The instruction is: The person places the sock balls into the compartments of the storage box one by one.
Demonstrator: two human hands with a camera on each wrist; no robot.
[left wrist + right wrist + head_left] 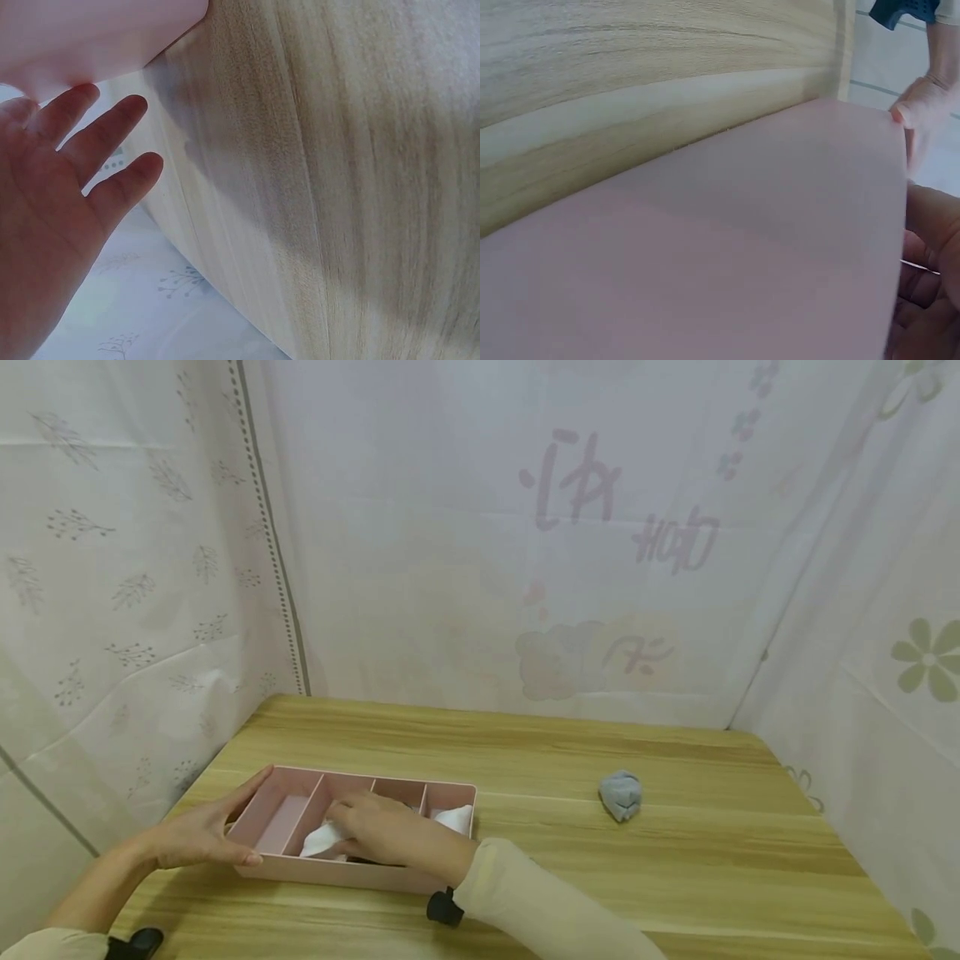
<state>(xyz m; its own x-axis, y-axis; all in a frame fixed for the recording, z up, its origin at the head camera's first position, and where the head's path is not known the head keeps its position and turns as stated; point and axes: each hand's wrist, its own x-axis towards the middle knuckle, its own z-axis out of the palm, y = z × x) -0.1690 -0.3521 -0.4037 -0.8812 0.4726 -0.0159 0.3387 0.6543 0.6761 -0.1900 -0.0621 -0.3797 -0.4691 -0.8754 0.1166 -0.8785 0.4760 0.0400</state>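
A pink divided box (337, 870) stands on the table with its compartments in a row. My left hand (197, 835) steadies its left end, thumb at the front corner and a finger up by the back corner. In the left wrist view, the other fingers (112, 135) spread out below the box wall. My right hand (382, 827) reaches into the second compartment from the left and holds a white cloth bundle (322, 841) there. Another white cloth bundle (455, 818) lies in the rightmost compartment. The right wrist view mostly shows the box's outer wall (727, 247), so the fingertips are hidden.
A grey cloth bundle (621, 794) lies on the wooden table (540, 760), right of the box. The leftmost compartment (281, 822) shows its bare floor. Something dark sits in the third compartment, partly behind my right hand. Patterned curtains (450, 568) surround the table.
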